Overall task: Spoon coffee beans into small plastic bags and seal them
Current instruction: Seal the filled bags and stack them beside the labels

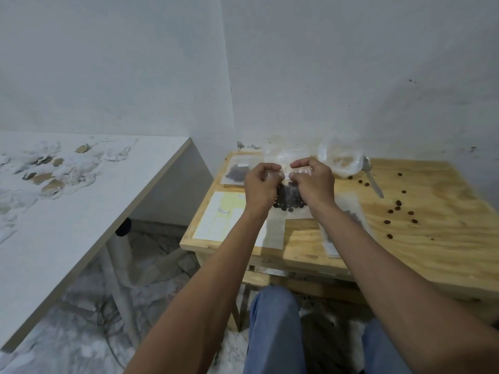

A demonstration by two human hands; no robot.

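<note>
Clear plastic bag (288, 197) of dark coffee beans held above the plywood table (432, 255); left hand (261, 188) and right hand (314, 184) each pinch its top edge. Spoon (374, 179) and loose beans (399, 210) lie right; filled bag (238, 172) rests far left.

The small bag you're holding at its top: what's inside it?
Dark coffee beans fill the lower part of the small plastic bag. The left hand and right hand pinch its top edge, hiding the seal.

1 head view — looks forward and down, close over the wooden table (405, 255).
</note>
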